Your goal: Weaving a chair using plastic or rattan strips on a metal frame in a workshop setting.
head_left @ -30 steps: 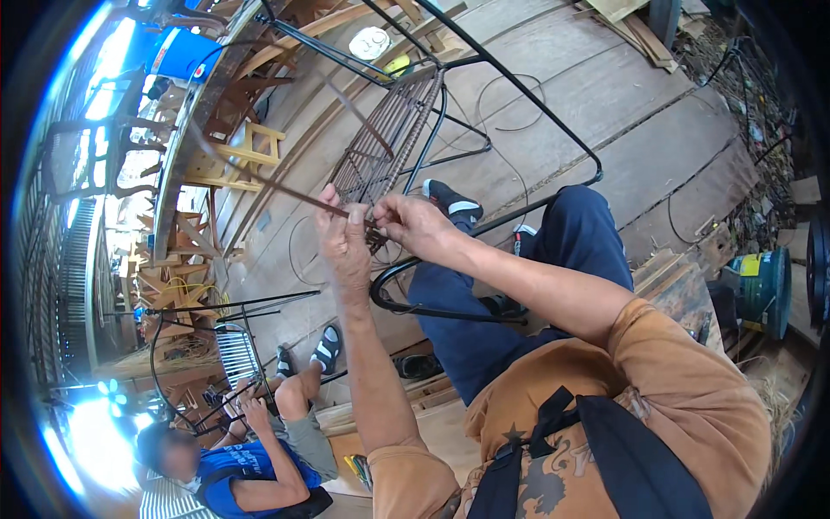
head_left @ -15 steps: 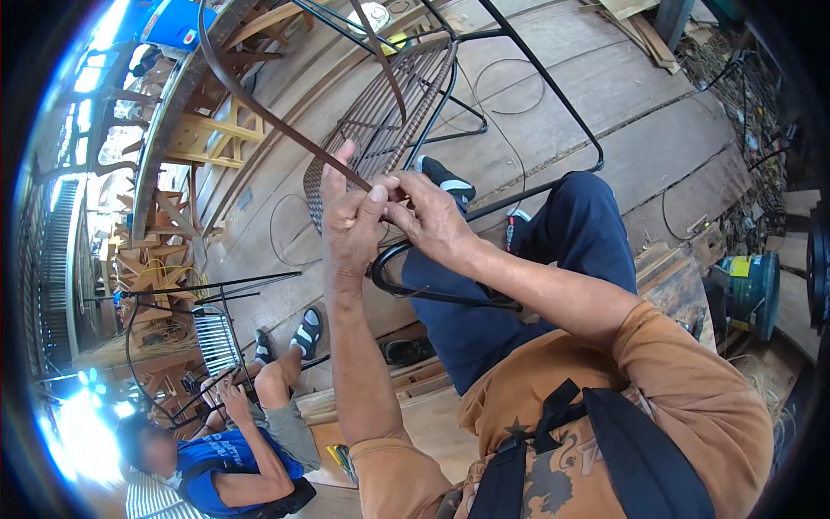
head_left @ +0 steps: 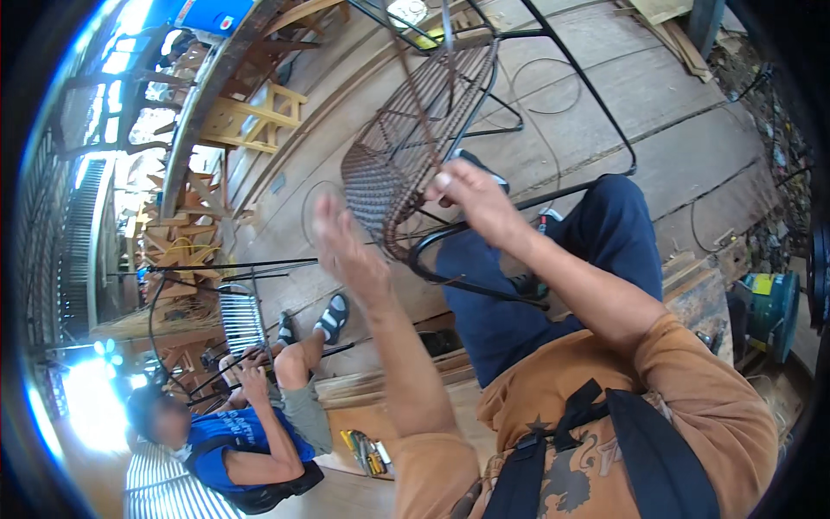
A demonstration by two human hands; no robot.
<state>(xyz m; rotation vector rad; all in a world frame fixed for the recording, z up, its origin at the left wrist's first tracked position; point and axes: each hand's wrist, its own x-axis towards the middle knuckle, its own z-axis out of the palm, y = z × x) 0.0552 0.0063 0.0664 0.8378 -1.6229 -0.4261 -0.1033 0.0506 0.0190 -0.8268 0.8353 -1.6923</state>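
Note:
A black metal chair frame (head_left: 595, 93) with a partly woven brown seat (head_left: 373, 192) stands tilted before me, one of its bars lying across my leg. My right hand (head_left: 482, 201) is closed at the seat's edge, pinching a long flat brown weaving strip (head_left: 413, 91) that runs up and out of the picture. Left of the woven part, my left hand (head_left: 353, 251) is in the air, its fingers stretched out and holding nothing; motion blurs them a little. A second brown strip (head_left: 449, 52) hangs over the open strands of the seat.
At the lower left a co-worker in a blue shirt (head_left: 238, 443) sits handling another black frame (head_left: 226, 262). Several hand tools (head_left: 365, 451) lie on the wooden bench. Loose strip coils rest on the board floor (head_left: 666, 164). A green spool-like drum (head_left: 769, 316) stands at right.
My hands, together on the strip before, are now apart. The left has let go, opened and moved down; the right keeps the strip, now nearer the seat. The view has shifted slightly.

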